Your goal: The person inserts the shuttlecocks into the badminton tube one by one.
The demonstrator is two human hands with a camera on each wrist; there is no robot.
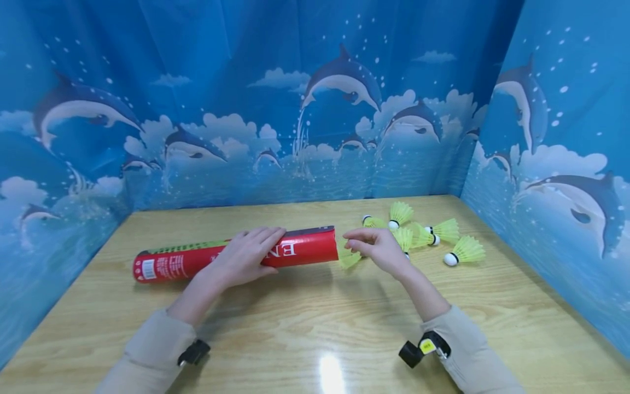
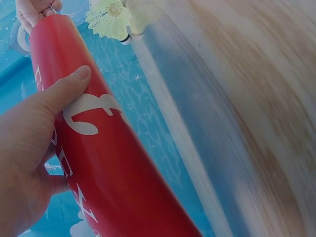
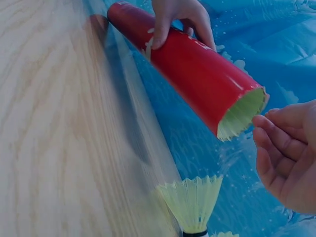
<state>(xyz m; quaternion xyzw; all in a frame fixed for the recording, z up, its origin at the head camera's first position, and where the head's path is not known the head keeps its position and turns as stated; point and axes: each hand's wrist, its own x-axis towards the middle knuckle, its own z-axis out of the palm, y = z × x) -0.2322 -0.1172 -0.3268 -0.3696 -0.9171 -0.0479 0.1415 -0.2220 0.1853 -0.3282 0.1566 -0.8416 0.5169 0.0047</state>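
Observation:
A long red shuttlecock tube [image 1: 310, 247] lies lengthwise, its right end raised off the table. My left hand [image 1: 248, 254] grips it round the middle, thumb on the near side. Inside the tube's mouth, in the right wrist view, sits the pale yellow-green jagged skirt of a shuttlecock [image 3: 242, 116]. My right hand [image 1: 379, 249] is beside that mouth with fingers loosely bent and thumb near the index finger; nothing shows between them. Its fingertips [image 3: 258, 120] come close to the rim, and whether they touch it is unclear. Below the mouth lies another yellow shuttlecock [image 3: 192, 200].
Several yellow shuttlecocks lie in a loose group at the back right, one [image 1: 465, 250] set apart on the right. The wooden table [image 1: 305, 334] is bordered by blue dolphin-print curtains [image 1: 236, 109] at the back and sides.

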